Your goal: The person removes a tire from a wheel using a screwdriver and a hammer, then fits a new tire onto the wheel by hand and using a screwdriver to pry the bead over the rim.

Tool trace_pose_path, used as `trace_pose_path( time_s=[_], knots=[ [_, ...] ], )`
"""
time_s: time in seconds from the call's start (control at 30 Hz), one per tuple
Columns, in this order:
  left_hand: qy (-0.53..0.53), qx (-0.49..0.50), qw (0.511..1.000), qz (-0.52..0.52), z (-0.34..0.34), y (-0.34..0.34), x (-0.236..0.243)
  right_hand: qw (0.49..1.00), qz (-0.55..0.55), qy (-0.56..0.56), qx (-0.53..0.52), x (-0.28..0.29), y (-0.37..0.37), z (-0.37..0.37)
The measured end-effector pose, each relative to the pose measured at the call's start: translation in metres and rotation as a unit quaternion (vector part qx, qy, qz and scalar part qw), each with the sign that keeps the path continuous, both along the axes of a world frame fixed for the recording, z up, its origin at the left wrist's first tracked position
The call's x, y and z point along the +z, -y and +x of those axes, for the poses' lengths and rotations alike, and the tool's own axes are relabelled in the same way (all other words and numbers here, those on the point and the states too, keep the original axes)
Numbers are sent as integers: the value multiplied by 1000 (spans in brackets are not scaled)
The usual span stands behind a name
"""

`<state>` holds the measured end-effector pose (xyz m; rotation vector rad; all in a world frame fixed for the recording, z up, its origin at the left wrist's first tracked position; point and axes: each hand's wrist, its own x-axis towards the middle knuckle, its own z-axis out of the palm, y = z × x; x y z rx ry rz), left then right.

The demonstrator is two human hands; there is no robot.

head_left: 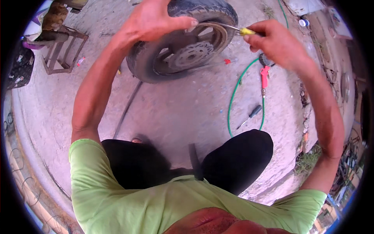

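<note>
A motorcycle wheel point(136, 64) with a black tyre and a perforated brake disc point(191, 55) is at the far middle, its disc side toward me. My left hand point(150, 22) is at the tyre's upper left, thumb stretched out toward the rim; its other fingers are partly hidden at the picture's edge. In my right hand point(277, 42) is a screwdriver point(245, 31) with a yellow handle. Its metal shaft points left, and the tip reaches the right side of the rim, by the tyre's edge. Whether it is wedged beneath the tyre I cannot tell.
Right of the wheel lie a red air gun point(264, 77) on a green hose point(232, 95) and a dark-handled screwdriver point(255, 111). A small red piece point(227, 61) is beside the tyre. A long dark strip point(127, 105) runs across the ground at left; a stool point(58, 70) stands beyond.
</note>
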<state>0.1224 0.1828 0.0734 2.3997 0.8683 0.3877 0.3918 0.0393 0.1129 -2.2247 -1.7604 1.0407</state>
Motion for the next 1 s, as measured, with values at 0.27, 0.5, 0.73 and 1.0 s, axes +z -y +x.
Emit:
trace_pose_path(
  time_s=[0.27, 0.5, 0.73, 1.0],
  knots=[
    [80, 15, 992, -93, 7, -11, -10, 959, -45, -222, -172, -30, 27, -15],
    [74, 8, 992, -105, 23, -17, -8, 848, 41, -434, -301, -106, 60, -66],
    [69, -23, 995, -75, 35, -13, -3, 882, 219, -305, -286, -169, 69, -88],
    [41, -19, 998, -48, 56, 13, 5, 898, 335, -148, -243, -247, 58, -63]
  ],
)
